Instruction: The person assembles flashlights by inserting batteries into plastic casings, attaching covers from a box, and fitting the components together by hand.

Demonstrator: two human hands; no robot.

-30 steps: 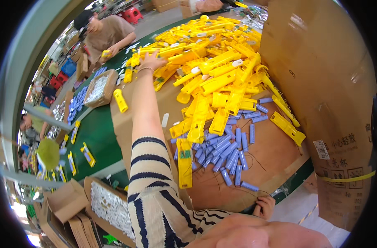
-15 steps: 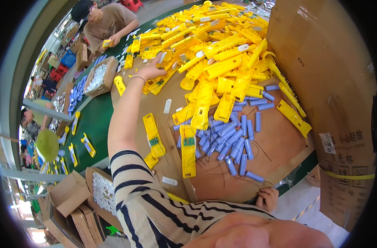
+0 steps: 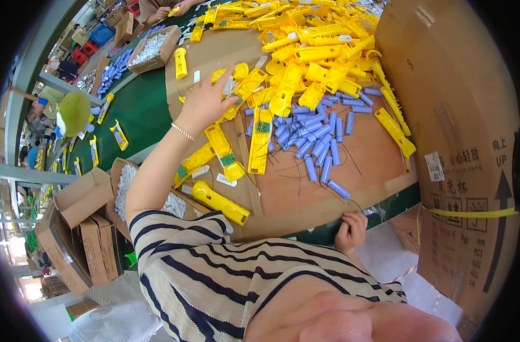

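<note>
Lying just right of your left hand (image 3: 206, 109), 1 yellow casing (image 3: 250, 85) has its long axis slanting away and rightward. Left fingers spread, thumb overlapping it; contact unclear, no grip visible. Blue cells (image 3: 314, 134) sit farther right. Right hand (image 3: 351, 231), farther off, curled by the table edge (image 3: 306, 235); contents can't be told.

Left hand (image 3: 211, 105): one, at eleven o'clock. Right hand (image 3: 351, 231): one, at four. Bracelet (image 3: 183, 132): one, at ten. Yellow cases (image 3: 318, 53): dozens, toward twelve. Blue batteries (image 3: 322, 131): dozens, at two. Tall carton (image 3: 456, 102): one, at three. Fan (image 3: 114, 323): one, at seven-thirty.
</note>
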